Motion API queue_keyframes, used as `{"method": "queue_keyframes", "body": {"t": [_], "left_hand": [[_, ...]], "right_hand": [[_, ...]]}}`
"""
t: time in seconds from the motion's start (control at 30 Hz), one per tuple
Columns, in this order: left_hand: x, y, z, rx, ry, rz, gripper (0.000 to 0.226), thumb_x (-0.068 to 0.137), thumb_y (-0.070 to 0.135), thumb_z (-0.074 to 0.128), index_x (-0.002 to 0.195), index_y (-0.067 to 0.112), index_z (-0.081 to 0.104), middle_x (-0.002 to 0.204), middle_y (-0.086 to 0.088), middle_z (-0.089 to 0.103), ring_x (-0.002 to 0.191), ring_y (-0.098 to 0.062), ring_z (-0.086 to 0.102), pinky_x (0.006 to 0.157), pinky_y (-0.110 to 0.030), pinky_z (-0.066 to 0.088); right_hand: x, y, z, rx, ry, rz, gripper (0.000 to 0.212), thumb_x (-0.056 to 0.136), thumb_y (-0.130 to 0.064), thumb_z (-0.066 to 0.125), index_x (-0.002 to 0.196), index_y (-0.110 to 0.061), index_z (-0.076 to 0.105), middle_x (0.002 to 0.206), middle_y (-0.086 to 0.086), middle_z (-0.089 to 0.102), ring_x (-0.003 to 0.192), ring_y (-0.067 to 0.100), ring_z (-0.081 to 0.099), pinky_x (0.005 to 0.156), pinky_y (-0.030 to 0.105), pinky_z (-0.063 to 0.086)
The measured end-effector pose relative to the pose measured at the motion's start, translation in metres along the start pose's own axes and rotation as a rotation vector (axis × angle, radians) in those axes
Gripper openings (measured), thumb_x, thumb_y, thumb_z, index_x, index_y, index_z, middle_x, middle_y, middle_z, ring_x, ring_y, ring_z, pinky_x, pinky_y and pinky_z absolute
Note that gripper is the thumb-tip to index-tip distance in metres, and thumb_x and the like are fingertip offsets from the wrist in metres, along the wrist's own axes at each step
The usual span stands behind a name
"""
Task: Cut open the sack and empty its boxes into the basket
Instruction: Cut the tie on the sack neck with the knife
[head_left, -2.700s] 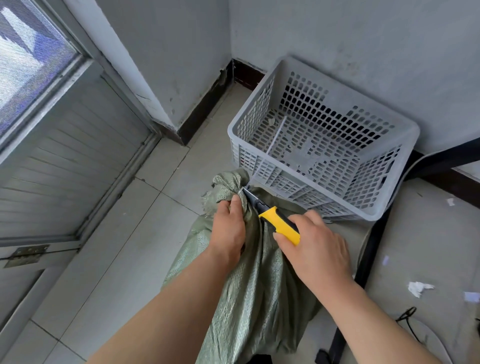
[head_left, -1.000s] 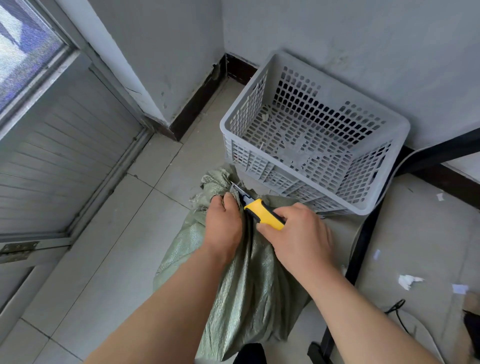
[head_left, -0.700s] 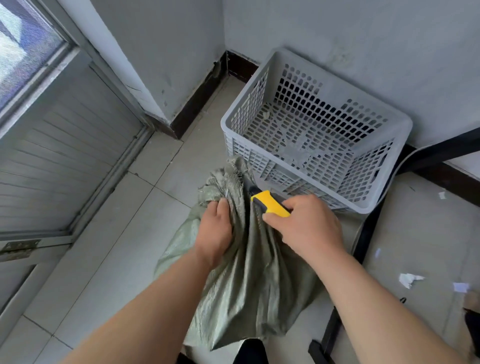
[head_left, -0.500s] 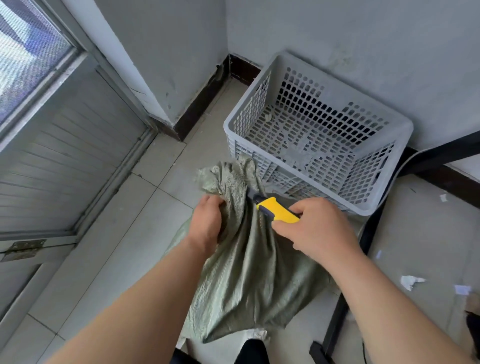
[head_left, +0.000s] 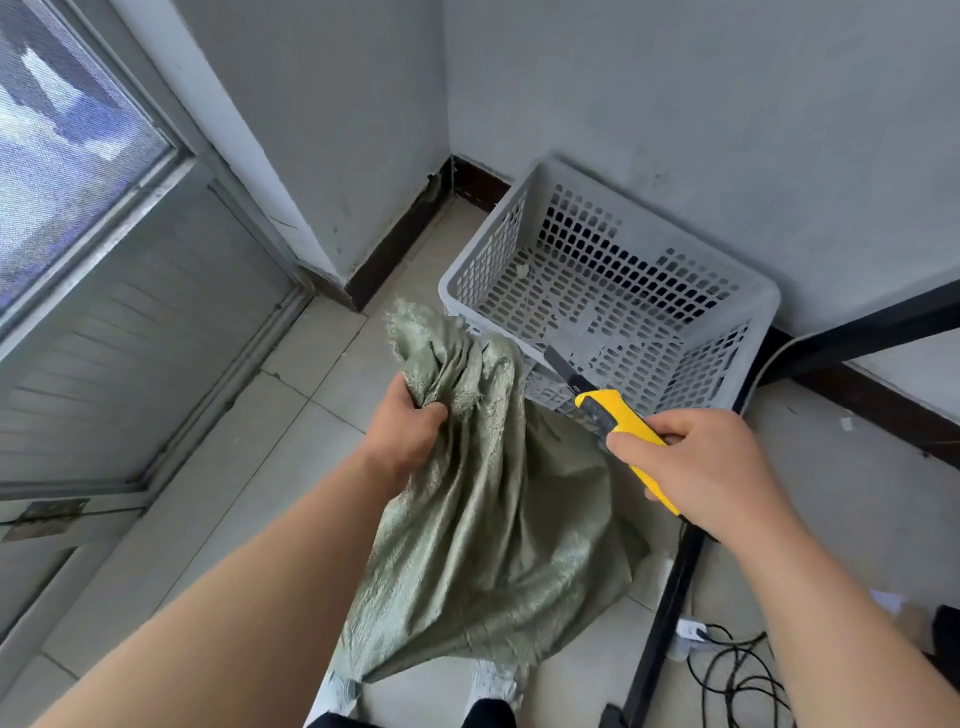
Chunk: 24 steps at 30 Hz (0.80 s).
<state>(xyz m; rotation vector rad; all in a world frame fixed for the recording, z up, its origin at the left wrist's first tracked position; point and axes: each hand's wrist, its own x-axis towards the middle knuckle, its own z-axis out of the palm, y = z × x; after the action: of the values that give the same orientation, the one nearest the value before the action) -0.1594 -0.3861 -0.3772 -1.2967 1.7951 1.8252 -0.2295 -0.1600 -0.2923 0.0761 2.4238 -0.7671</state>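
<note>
We hold the green sack by its bunched-up neck. Our left hand is curled tight round the cloth, just under the frayed top. The sack hangs long and floppy. Its bottom is low, near the floor, and its top points up and away, toward the near corner of the gray basket. The top is right beside the basket; we cannot tell if it touches.

Our right hand is wrapped round the yellow knife. The blade is out and points up and left, at the basket. It sits to the right of the neck, near it but not on the cloth.

So the neck lies to the left of the blade, and we think the knife must go sideways to reach it. We see no boxes. They would be inside the sack, and none are in the basket yet. The left fingers are close to where the blade would cut.
</note>
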Motion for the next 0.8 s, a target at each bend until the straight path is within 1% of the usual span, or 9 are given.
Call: {"method": "queue_keyframes", "body": {"t": [0.07,0.13,0.17,0.27,0.37,0.43,0.6,0.7,0.8], "left_hand": [[-0.006,0.007,-0.002,-0.116,-0.023,-0.033,0.037,0.086,-0.006,0.045,0.115,0.015,0.052,0.084,-0.012,0.07,0.063,-0.027,0.065,0.06,-0.035,0.056],[-0.012,0.014,-0.003,-0.157,-0.022,-0.067,0.011,0.088,0.005,0.054,0.097,0.012,0.051,0.069,-0.005,0.066,0.05,-0.015,0.062,0.046,-0.02,0.049],[-0.015,0.018,-0.002,-0.154,-0.026,-0.067,0.017,0.089,0.02,0.062,0.098,0.011,0.051,0.076,-0.004,0.065,0.056,-0.012,0.064,0.05,-0.02,0.05],[-0.017,0.024,0.0,-0.074,-0.022,-0.049,0.069,0.069,0.056,0.077,0.114,0.008,0.056,0.103,-0.006,0.07,0.089,-0.021,0.07,0.084,-0.035,0.057],[-0.016,0.03,-0.001,-0.102,0.033,-0.035,0.028,0.083,0.033,0.072,0.09,0.008,0.061,0.081,-0.011,0.071,0.065,-0.025,0.067,0.071,-0.038,0.059],[-0.015,0.037,-0.005,-0.132,0.077,-0.025,0.007,0.088,0.014,0.063,0.09,0.008,0.058,0.069,-0.011,0.066,0.049,-0.021,0.062,0.055,-0.031,0.056],[-0.017,0.047,-0.015,-0.207,0.049,-0.018,0.045,0.083,-0.006,0.056,0.116,0.024,0.051,0.079,-0.013,0.062,0.05,-0.024,0.06,0.067,-0.047,0.054],[-0.02,0.055,-0.019,-0.223,-0.077,-0.03,0.032,0.08,0.022,0.072,0.107,0.012,0.057,0.071,-0.009,0.06,0.05,-0.022,0.057,0.056,-0.032,0.051],[-0.022,0.066,-0.015,-0.055,-0.029,-0.004,0.045,0.074,0.051,0.076,0.104,0.019,0.063,0.081,-0.003,0.065,0.064,-0.02,0.063,0.059,-0.031,0.053]], "right_hand": [[0.001,-0.007,0.003,0.069,0.002,-0.007,0.025,0.073,-0.034,0.071,0.071,-0.009,0.071,0.066,0.014,0.067,0.052,0.021,0.067,0.058,0.042,0.055],[0.002,-0.013,0.006,0.104,0.011,-0.017,0.027,0.074,-0.033,0.071,0.074,-0.005,0.071,0.07,0.016,0.068,0.051,0.019,0.067,0.06,0.044,0.056],[0.002,-0.016,0.008,0.123,0.015,-0.017,0.029,0.075,-0.033,0.071,0.076,-0.004,0.071,0.071,0.017,0.068,0.05,0.018,0.067,0.059,0.043,0.056],[0.003,-0.022,0.01,0.175,0.009,-0.013,0.031,0.076,-0.034,0.071,0.08,-0.003,0.071,0.073,0.016,0.068,0.047,0.012,0.066,0.055,0.033,0.053],[0.002,-0.026,0.012,0.192,-0.007,-0.033,0.034,0.077,-0.035,0.07,0.081,-0.001,0.07,0.075,0.02,0.066,0.051,0.017,0.067,0.049,0.026,0.049],[0.0,-0.029,0.015,0.198,-0.009,-0.054,0.034,0.076,-0.037,0.069,0.08,-0.003,0.069,0.074,0.02,0.065,0.058,0.025,0.068,0.056,0.037,0.054],[-0.004,-0.036,0.02,0.257,0.012,-0.113,0.031,0.078,-0.037,0.07,0.077,-0.006,0.069,0.071,0.018,0.064,0.064,0.032,0.065,0.063,0.051,0.057],[-0.004,-0.041,0.022,0.233,0.03,-0.152,0.035,0.075,-0.045,0.067,0.074,-0.01,0.068,0.064,0.014,0.062,0.064,0.035,0.062,0.06,0.054,0.056],[-0.004,-0.043,0.019,0.195,0.035,-0.162,0.04,0.071,-0.049,0.063,0.069,-0.009,0.064,0.061,0.014,0.061,0.065,0.037,0.061,0.06,0.052,0.056]]}}
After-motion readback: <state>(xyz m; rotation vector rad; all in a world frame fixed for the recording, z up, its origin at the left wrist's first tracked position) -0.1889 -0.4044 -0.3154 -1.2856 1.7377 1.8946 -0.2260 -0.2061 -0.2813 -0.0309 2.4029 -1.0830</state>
